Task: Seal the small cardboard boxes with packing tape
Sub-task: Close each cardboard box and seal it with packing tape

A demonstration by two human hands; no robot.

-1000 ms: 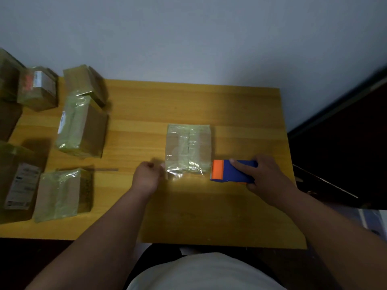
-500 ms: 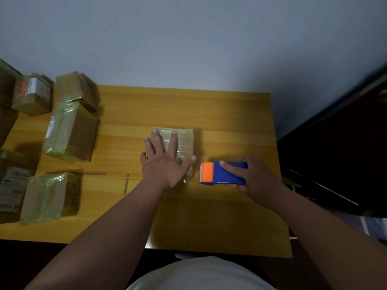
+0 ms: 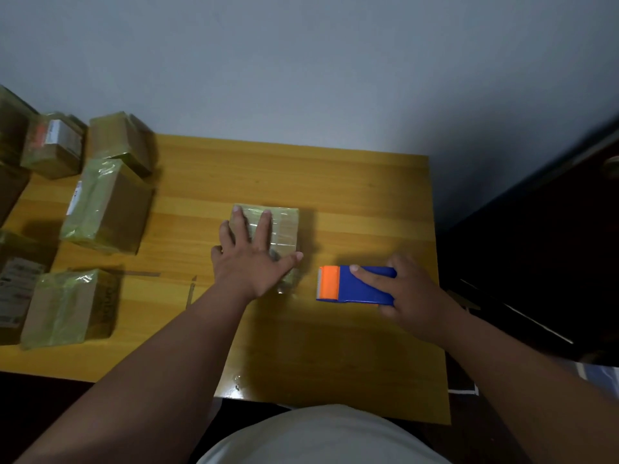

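Tape-wrapped cardboard box (image 3: pixel 268 236) sits mid-frame on the desk (image 3: pixel 351 195), my left hand (image 3: pixel 249 261) pressing it with flat, spread fingers. Right of it, my right hand (image 3: pixel 412 294) grips the blue-and-orange tape dispenser (image 3: pixel 348 284).

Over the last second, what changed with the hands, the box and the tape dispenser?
The left hand left the near-left corner of the taped box, where its fingers were curled, and now lies flat on top with fingers spread, pressing the tape. The right hand stays gripping the blue and orange tape dispenser beside the box. The boxes at the left stay put.
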